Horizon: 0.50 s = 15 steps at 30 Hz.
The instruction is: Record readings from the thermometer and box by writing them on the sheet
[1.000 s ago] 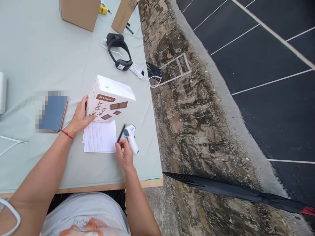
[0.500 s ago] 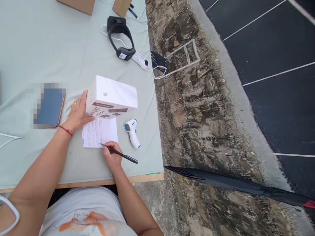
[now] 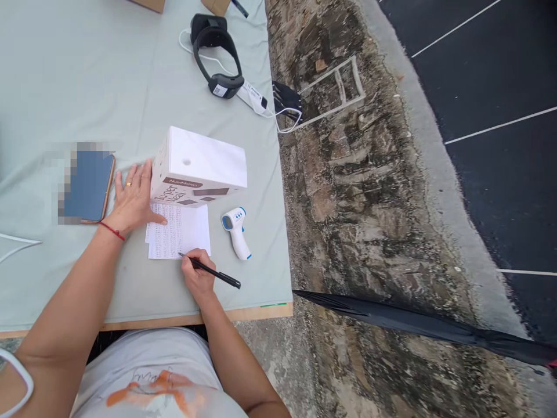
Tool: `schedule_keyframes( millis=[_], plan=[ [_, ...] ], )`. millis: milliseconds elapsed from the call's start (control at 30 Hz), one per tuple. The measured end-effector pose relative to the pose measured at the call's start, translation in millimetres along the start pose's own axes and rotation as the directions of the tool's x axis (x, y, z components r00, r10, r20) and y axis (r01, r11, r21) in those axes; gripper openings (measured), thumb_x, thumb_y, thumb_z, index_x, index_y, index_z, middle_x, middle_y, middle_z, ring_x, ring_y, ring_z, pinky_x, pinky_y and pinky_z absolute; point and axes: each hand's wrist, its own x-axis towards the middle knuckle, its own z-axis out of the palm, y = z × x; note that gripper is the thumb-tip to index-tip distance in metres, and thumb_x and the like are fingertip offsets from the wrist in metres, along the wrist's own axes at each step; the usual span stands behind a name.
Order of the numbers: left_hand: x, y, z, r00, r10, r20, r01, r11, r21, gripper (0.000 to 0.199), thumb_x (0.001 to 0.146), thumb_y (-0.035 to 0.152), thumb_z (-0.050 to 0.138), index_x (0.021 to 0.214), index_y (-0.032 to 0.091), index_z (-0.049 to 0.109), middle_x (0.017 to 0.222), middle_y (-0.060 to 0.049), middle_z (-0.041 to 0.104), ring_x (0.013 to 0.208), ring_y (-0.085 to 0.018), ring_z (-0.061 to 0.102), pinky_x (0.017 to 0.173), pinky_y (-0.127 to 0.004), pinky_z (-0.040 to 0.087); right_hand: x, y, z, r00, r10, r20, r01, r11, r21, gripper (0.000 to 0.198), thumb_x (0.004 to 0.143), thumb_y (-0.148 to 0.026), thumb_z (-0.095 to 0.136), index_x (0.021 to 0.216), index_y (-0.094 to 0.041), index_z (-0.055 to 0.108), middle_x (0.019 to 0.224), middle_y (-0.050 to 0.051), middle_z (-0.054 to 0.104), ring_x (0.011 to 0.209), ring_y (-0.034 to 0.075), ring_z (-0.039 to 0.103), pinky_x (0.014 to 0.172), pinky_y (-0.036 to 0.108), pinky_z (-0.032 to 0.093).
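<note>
Fingers spread, my left hand point(image 3: 133, 194) lies flat beside the left side of a white carton point(image 3: 206, 152), its thumb over the upper left of some sheets of paper point(image 3: 191, 229). Rows of small writing cover the left part of the top sheet, and the carton hides the sheets' far end. In my right hand point(image 3: 198, 273) a black pen point(image 3: 217, 275) is pinched, its tip at the sheet's lower edge near the writing. A white and blue infrared thermometer point(image 3: 237, 233) lies to the right of the paper.
A phone point(image 3: 89, 186), partly pixelated, lies left of my left hand. Farther back are a black headset point(image 3: 217, 55), a white power bank point(image 3: 253, 97) with a cable, and cardboard boxes point(image 3: 216, 6). The table's right edge borders rough stone ground point(image 3: 339, 191).
My left hand has let go of the carton's near left corner and flattened out, fingers spread and thumb on the paper. The right hand and pen have barely moved. The view has shifted slightly.
</note>
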Motion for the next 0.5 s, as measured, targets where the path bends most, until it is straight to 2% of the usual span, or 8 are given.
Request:
schedule_keyframes(
  millis=[67, 167, 500],
  plan=[
    [-2.7, 0.0, -2.5, 0.997, -0.019, 0.071, 0.016, 0.999, 0.051, 0.161, 0.047, 0.064, 0.091, 0.162, 0.014, -0.009, 0.169, -0.027, 0.008, 0.155, -0.051, 0.000, 0.120, -0.069, -0.007, 0.3, -0.3, 0.4, 1.000, -0.006, 0.011, 0.006, 0.999, -0.037, 0.012, 0.078, -0.028, 0.054, 0.067, -0.024, 0.052, 0.057, -0.005, 0.051, 0.052, 0.013, 0.044, 0.053, 0.027, 0.039],
    [-3.8, -0.8, -3.8, 0.989, -0.033, 0.145, 0.017, 0.994, 0.110, 0.166, 0.043, 0.068, 0.090, 0.161, 0.012, -0.013, 0.169, -0.028, -0.002, 0.154, -0.053, -0.006, 0.119, -0.070, -0.010, 0.7, -0.9, 0.9, 1.000, -0.013, 0.013, 0.014, 0.999, -0.050, 0.010, 0.077, -0.027, 0.054, 0.067, -0.024, 0.052, 0.057, -0.005, 0.049, 0.052, 0.013, 0.044, 0.052, 0.027, 0.038],
    [-2.2, 2.0, -4.5, 0.980, -0.061, 0.192, 0.032, 0.988, 0.152, 0.167, 0.043, 0.069, 0.089, 0.161, 0.010, -0.013, 0.169, -0.028, -0.005, 0.156, -0.049, -0.006, 0.119, -0.068, -0.011, 0.0, -0.4, 1.2, 1.000, 0.000, -0.009, 0.000, 0.999, -0.041, 0.011, 0.076, -0.027, 0.054, 0.066, -0.024, 0.051, 0.056, -0.006, 0.046, 0.051, 0.012, 0.042, 0.051, 0.027, 0.037]
  ],
)
